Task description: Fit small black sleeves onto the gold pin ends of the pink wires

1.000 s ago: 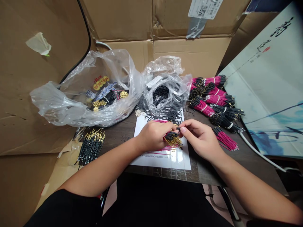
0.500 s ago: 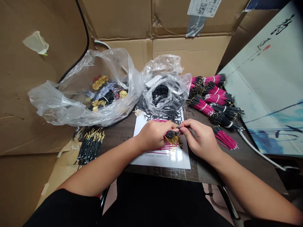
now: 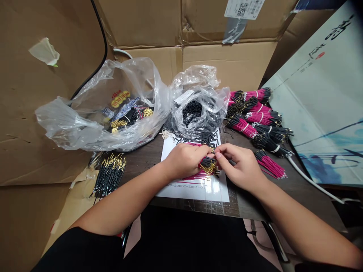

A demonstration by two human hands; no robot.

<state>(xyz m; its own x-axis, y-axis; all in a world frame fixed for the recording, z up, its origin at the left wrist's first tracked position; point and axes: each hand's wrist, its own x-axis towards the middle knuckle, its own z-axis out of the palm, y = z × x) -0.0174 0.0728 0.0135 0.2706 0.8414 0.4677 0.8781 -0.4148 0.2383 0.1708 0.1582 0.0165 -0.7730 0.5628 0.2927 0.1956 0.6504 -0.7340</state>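
My left hand [image 3: 185, 158] is closed round a bundle of pink wires [image 3: 208, 164] with black sleeves and gold tips pointing right. My right hand [image 3: 241, 162] pinches at the tip of a wire by the left thumb; what lies between its fingers is too small to make out. Under both hands is a white printed sheet [image 3: 170, 192] with more pink wires and loose black sleeves [image 3: 208, 139] on it. Just behind, an open clear bag [image 3: 211, 121] holds many small black sleeves [image 3: 192, 111].
A large clear bag [image 3: 85, 130] with wire bundles stands at the left, black wires [image 3: 109, 175] lying in front of it. Tied pink and black bundles [image 3: 262, 118] and loose pink wires [image 3: 270, 165] are at the right. Cardboard walls [image 3: 229, 62] rise behind.
My right fingertips have shifted very slightly at the wire tips, and the bundle in my left hand has turned or moved a little to the right.
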